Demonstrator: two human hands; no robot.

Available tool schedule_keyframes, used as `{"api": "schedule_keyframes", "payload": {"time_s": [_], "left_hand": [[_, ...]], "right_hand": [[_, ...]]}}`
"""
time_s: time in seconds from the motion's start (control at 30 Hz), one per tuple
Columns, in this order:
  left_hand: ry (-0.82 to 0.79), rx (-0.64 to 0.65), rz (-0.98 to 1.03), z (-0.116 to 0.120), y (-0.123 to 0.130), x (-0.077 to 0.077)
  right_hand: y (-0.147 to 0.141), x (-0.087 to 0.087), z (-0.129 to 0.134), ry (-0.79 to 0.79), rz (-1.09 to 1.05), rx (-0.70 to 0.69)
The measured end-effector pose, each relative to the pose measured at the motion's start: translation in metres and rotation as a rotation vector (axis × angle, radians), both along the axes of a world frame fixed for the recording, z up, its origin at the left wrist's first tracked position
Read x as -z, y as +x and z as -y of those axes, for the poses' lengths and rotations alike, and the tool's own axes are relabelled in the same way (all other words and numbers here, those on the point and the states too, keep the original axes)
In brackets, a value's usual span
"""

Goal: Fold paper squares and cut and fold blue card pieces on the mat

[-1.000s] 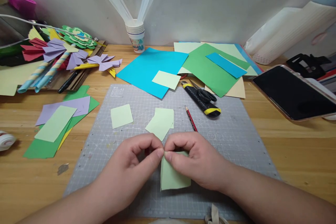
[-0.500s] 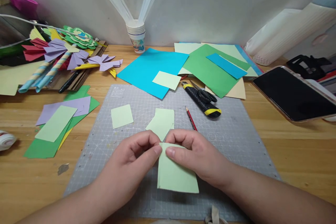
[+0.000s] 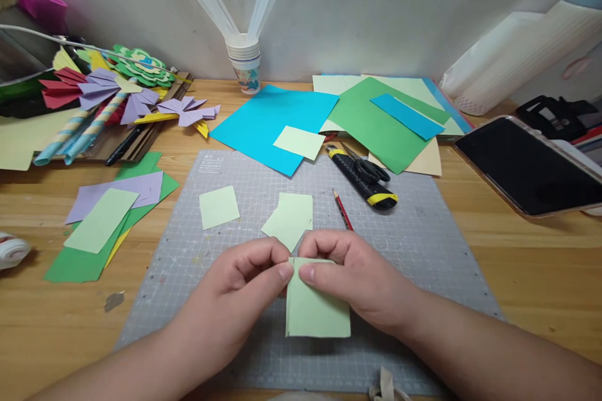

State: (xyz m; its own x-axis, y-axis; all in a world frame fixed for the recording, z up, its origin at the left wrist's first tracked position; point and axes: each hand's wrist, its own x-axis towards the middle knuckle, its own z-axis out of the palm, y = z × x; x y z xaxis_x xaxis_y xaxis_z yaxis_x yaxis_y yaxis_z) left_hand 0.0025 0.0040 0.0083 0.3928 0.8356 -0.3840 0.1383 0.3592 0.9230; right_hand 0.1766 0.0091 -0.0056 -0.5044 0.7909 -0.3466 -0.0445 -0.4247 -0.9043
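Observation:
A light green paper piece (image 3: 320,310), with a narrow strip along its left edge, hangs above the grey cutting mat (image 3: 188,301). My left hand (image 3: 249,288) pinches its top left corner between thumb and fingers. Closed on its upper edge, just to the right, is my right hand (image 3: 352,272), thumb on the front face. The fingertips behind the paper are hidden. Beyond my hands lie overlapping light green pieces (image 3: 291,216) and a single light green square (image 3: 219,207). A red pencil (image 3: 343,210) rests right of them.
A black and yellow cutter (image 3: 362,182) and scissors (image 3: 371,170) lie at the mat's back edge. Blue paper (image 3: 263,125) and green paper (image 3: 376,119) are behind. Paper cups (image 3: 245,69) hold white strips. A phone (image 3: 531,166) sits right, coloured scraps (image 3: 89,263) left.
The held paper has turned slightly, so its lower edge is now nearly level and a little higher. Both hands keep hold and have shifted very slightly right.

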Motion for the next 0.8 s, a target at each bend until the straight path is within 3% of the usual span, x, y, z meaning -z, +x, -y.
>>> {"api": "schedule_keyframes", "payload": {"time_s": [0.33, 0.5, 0.6, 0.8], "left_hand": [[-0.092, -0.03, 0.076, 0.0005, -0.0004, 0.0024], [-0.047, -0.118, 0.115, -0.0004, -0.001, 0.0027], [-0.038, -0.149, 0.148, -0.0006, -0.0018, 0.003], [-0.083, -0.1, 0.138, -0.0002, 0.0004, 0.0002]], "right_hand": [[-0.0002, 0.0031, 0.0009, -0.135, -0.054, 0.018], [-0.001, 0.005, -0.0003, -0.22, -0.228, 0.113], [-0.0008, 0.0063, -0.0006, -0.242, -0.223, 0.145], [-0.0009, 0.0078, -0.0005, -0.253, -0.222, 0.112]]}}
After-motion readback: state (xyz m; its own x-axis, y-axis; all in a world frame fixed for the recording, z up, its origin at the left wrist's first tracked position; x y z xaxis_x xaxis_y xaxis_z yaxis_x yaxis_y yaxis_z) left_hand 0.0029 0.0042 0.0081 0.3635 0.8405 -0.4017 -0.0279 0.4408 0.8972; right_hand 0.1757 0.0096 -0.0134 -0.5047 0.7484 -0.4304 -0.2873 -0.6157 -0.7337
